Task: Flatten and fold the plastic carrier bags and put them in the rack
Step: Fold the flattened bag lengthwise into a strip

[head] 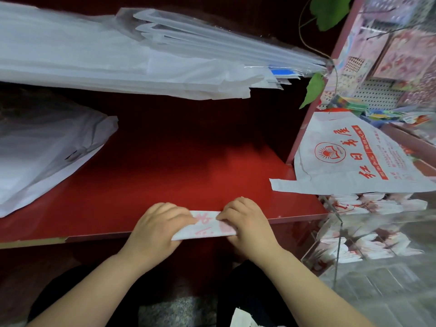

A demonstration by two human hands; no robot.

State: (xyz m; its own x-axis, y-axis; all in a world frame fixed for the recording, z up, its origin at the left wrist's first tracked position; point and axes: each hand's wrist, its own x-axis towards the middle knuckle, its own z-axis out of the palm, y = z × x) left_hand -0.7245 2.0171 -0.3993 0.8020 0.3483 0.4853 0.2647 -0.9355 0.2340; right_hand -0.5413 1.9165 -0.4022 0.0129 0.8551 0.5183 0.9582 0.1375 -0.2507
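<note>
Head view: I see both hands close together at the front edge of the red shelf (165,185), each clamped on one end of a small folded bag (207,226) with red print. The left hand (158,228) curls over its left end and the right hand (247,225) pinches its right end. The folded bag overhangs the edge slightly. To the right, a flat printed bag (354,161) lies just above a clear rack (339,232) holding folded bags
</note>
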